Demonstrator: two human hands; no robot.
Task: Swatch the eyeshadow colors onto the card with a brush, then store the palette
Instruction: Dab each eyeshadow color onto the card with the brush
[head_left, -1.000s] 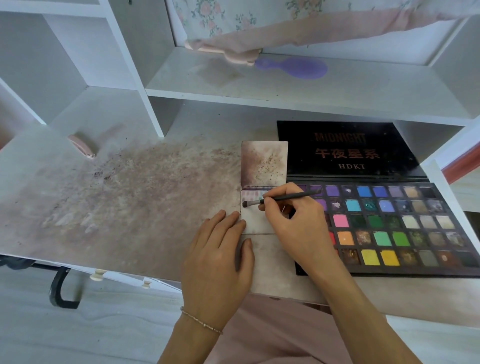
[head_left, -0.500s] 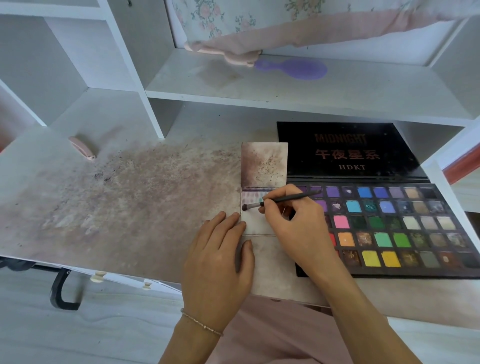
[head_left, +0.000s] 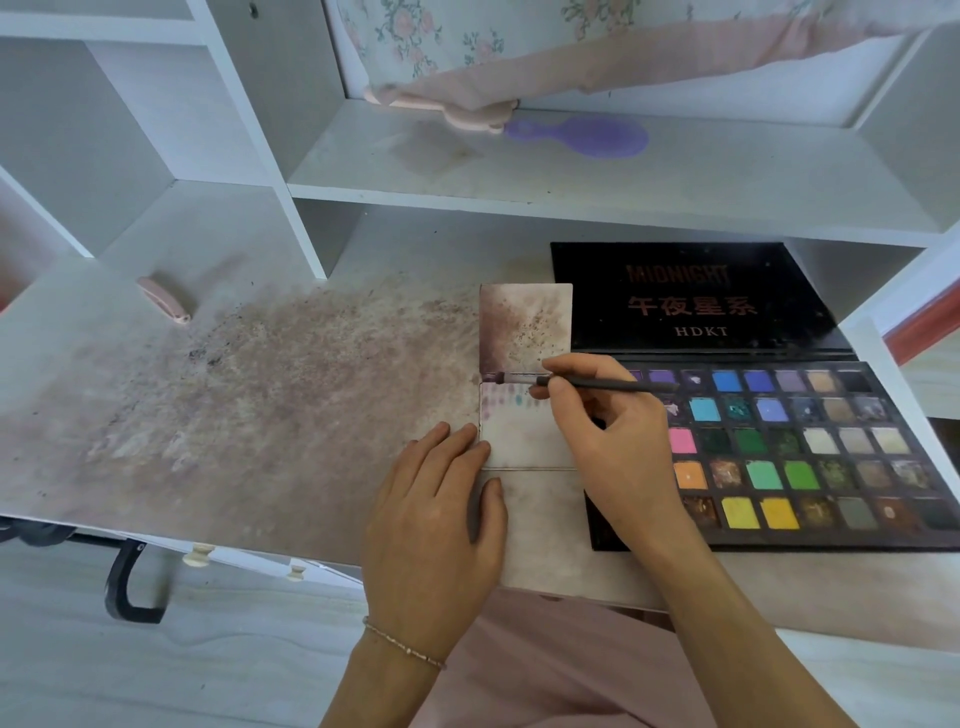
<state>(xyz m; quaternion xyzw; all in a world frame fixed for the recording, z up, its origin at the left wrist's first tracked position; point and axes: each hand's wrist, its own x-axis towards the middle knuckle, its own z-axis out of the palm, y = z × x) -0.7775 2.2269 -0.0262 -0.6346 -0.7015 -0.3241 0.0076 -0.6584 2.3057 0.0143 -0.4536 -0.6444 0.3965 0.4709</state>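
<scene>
A stained white desk (head_left: 234, 415) under shelves. The left hand (head_left: 434, 499) lies flat, fingers straight, pinning the card (head_left: 524, 436) at its nine-o'clock edge — likely to stop sliding. The right hand (head_left: 605, 426) pinches the brush (head_left: 587, 382), tip at the card's twelve-o'clock edge; the open palette (head_left: 810, 447) waits at three o'clock — within reach for reloading.

A home dressing desk: white shelves (head_left: 571, 176), purple hairbrush (head_left: 587, 136), floral cloth (head_left: 467, 36).

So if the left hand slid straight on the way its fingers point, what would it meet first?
The left hand lies flat, fingers pointing up and slightly right, fingertips on the card's left edge. Going on, it would likely cross the card and meet the brush tip near the swatches; depth is unclear.
</scene>
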